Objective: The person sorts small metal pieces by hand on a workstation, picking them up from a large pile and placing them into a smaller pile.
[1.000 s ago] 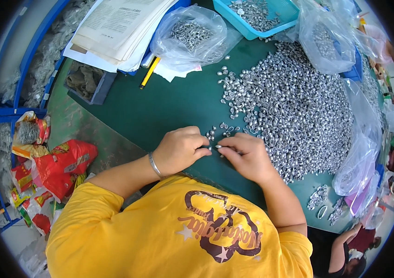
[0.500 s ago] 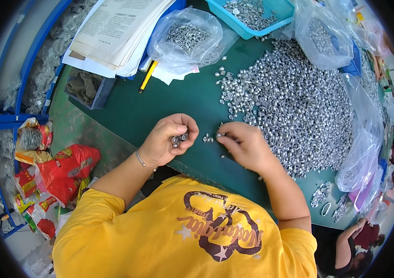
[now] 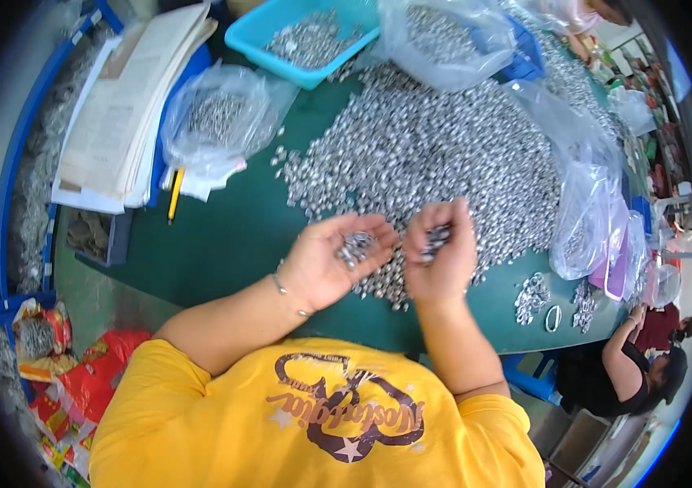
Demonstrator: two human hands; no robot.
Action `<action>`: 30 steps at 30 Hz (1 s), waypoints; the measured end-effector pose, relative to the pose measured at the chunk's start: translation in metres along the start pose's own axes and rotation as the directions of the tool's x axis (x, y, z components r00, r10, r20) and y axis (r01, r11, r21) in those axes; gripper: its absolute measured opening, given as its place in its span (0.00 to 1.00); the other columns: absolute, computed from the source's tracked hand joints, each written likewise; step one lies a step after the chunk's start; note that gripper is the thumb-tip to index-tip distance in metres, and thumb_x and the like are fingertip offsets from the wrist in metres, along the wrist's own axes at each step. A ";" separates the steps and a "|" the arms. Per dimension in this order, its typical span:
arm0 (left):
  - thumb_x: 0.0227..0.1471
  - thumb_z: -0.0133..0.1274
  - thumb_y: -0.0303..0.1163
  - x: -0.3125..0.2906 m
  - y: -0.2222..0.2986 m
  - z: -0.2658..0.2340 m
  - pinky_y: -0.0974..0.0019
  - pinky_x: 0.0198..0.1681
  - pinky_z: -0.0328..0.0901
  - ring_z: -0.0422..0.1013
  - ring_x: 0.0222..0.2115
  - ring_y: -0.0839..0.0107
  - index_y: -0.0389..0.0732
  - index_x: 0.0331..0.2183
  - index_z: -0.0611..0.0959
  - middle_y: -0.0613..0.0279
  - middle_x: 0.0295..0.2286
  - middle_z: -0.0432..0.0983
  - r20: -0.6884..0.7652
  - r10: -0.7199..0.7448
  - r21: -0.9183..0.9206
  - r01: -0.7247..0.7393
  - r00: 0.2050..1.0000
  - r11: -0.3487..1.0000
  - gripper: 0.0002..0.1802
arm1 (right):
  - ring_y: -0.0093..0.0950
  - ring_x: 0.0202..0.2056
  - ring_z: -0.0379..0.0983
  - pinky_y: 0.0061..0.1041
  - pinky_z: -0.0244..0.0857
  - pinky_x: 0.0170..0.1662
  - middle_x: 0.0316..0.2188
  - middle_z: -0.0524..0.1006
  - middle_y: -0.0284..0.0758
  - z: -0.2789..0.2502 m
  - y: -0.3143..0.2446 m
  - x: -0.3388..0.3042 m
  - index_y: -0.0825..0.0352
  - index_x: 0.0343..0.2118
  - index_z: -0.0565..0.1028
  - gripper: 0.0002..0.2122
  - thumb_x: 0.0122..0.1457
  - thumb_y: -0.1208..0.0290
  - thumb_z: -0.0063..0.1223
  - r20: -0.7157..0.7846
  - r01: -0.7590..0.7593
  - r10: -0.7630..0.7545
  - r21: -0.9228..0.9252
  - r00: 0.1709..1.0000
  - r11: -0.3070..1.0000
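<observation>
My left hand (image 3: 317,264) is turned palm up at the near edge of a big pile of small silver metal pieces (image 3: 451,154). Several of these rounded, ring-like pieces (image 3: 354,248) lie in its cupped palm, with the fingers loosely stretched. Close to its right, my right hand (image 3: 447,272) is raised over the pile, fingers curled round more silver pieces (image 3: 435,237). The hands are slightly apart. How many pieces the right hand holds is hidden by its fingers.
A turquoise tray (image 3: 309,75) and clear plastic bags (image 3: 220,122) of similar pieces stand at the back. Papers (image 3: 130,98) and a yellow pen (image 3: 175,195) lie left. Small heaps (image 3: 533,297) and an oval ring (image 3: 553,319) are right. Another person (image 3: 622,374) sits at far right.
Both hands have moved right and closer together, over the pile's near edge. The left hand has opened out palm up, and the right hand now holds several pieces. The view has shifted right.
</observation>
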State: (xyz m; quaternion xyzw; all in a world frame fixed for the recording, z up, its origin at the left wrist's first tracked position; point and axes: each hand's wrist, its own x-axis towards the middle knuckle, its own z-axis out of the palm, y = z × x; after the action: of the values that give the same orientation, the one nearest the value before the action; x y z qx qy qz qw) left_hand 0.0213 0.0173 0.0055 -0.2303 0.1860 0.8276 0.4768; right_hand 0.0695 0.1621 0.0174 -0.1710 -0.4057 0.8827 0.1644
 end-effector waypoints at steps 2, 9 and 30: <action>0.55 0.40 0.37 0.018 -0.012 0.011 0.57 0.49 0.60 0.66 0.43 0.63 0.37 0.40 0.73 0.58 0.40 0.70 -0.027 0.072 0.016 -0.072 0.997 0.997 0.16 | 0.25 0.21 0.65 0.23 0.58 0.23 0.23 0.70 0.31 0.014 0.017 0.002 0.65 0.22 0.68 0.11 0.59 0.67 0.43 0.165 0.354 -0.314 -0.459 0.935 0.815; 0.52 0.36 0.34 0.033 -0.019 0.009 0.63 0.49 0.60 0.66 0.42 0.65 0.33 0.39 0.73 0.56 0.39 0.69 0.319 0.014 0.004 -0.016 0.948 1.000 0.17 | 0.34 0.31 0.68 0.29 0.58 0.38 0.26 0.73 0.36 0.019 0.006 -0.004 0.68 0.30 0.72 0.06 0.49 0.84 0.46 0.627 0.762 -0.471 -0.625 0.621 0.172; 0.54 0.37 0.32 0.180 0.129 0.171 0.50 0.61 0.34 0.32 0.61 0.53 0.34 0.58 0.40 0.50 0.60 0.33 0.303 0.425 -0.080 -0.422 0.853 0.903 0.37 | 0.20 0.30 0.70 0.16 0.63 0.36 0.28 0.73 0.34 -0.077 -0.039 -0.066 0.74 0.34 0.70 0.04 0.56 0.83 0.44 -0.108 0.306 -0.428 -0.547 0.898 0.780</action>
State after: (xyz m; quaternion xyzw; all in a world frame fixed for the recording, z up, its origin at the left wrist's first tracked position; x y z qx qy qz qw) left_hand -0.2056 0.1728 0.0571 -0.0521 0.1498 0.9390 0.3051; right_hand 0.1679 0.2086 0.0110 -0.2252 -0.6314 0.6661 0.3270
